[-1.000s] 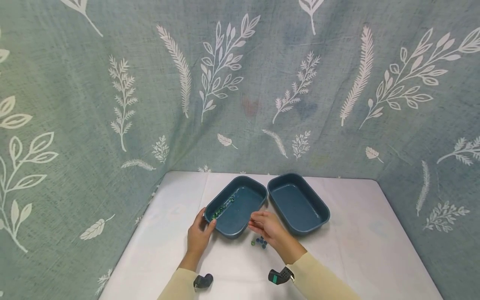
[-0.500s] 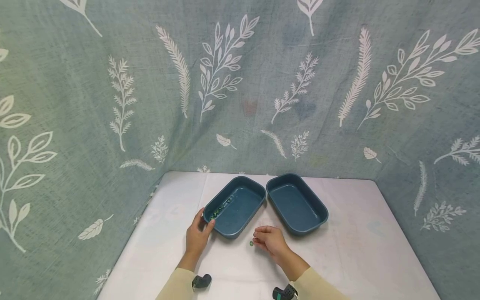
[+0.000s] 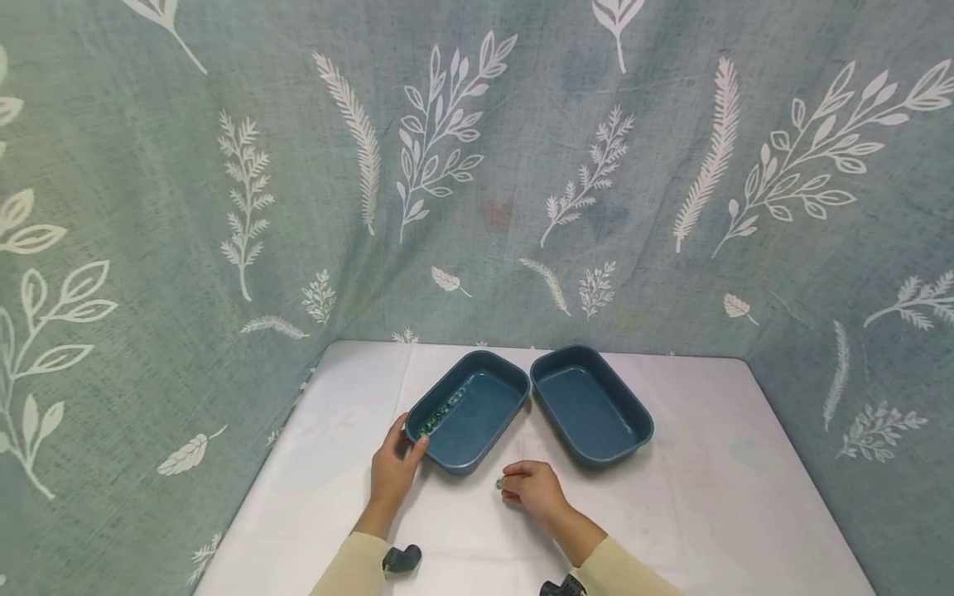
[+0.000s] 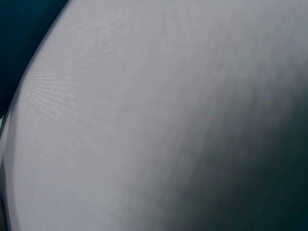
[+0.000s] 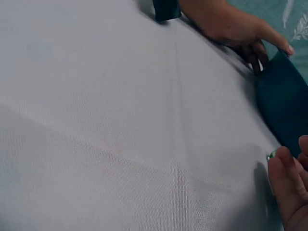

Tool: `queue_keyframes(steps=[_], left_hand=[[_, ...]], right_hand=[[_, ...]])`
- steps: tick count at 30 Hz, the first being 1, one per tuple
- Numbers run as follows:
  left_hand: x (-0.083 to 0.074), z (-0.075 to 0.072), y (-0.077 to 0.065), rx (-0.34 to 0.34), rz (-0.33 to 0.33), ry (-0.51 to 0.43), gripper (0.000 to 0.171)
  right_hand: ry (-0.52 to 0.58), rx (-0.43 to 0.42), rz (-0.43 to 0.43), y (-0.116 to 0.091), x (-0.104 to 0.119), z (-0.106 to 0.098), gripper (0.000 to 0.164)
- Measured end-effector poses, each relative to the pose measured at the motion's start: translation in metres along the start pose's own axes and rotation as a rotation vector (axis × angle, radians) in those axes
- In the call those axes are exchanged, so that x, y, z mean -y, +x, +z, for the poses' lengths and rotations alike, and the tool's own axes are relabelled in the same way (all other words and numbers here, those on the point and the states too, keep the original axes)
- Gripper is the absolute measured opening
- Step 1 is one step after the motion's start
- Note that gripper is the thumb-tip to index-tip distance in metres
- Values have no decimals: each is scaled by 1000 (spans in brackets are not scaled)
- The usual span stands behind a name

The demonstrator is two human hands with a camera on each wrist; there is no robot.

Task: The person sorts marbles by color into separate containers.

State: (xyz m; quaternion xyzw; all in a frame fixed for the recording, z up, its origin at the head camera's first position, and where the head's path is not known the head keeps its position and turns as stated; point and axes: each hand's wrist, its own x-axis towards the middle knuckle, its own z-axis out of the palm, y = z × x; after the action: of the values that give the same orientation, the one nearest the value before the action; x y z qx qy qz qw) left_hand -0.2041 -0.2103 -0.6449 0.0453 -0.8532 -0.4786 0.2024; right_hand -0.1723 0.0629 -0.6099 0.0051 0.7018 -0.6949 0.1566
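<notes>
I find the green bead (image 3: 499, 484) just off the tray's (image 3: 480, 418) near-right side. It lies at the fingertips of the right hand (image 3: 533, 488), clearly the nearer hand. Those fingers are curled; whether they pinch, I cannot tell. The bead is small and shiny, no long axis discernible. The tray's long axis slants away rightward. The left hand (image 3: 392, 476) grips the tray's near-left end.
</notes>
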Motion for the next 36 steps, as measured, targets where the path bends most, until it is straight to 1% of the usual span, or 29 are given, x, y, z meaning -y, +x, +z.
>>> queue_keyframes(steps=[4,8,14,19,24,29,32,36], left_hand=[[0,1,0,2,-7,0,66],[0,1,-1,15,-21,-4,66],[0,1,0,8,-13,5,66],[2,2,0,3,-17,5,67],[4,2,1,3,-17,9,66],[0,1,4,-19,12,-13,65],[1,3,3,-12,16,-10,65],[5,4,2,-13,5,3,66]], right_hand=[[-153,-10,-34,2,0,7,18],[-292,-15,-50,3,1,17,18],[-420,-18,-73,7,6,35,19],[-558,-35,-134,15,1,45,10],[-603,-59,-133,18,2,50,9],[-625,-89,-128,24,5,55,16],[-591,-107,-118,25,3,56,12],[-518,-96,-103,23,0,56,8]])
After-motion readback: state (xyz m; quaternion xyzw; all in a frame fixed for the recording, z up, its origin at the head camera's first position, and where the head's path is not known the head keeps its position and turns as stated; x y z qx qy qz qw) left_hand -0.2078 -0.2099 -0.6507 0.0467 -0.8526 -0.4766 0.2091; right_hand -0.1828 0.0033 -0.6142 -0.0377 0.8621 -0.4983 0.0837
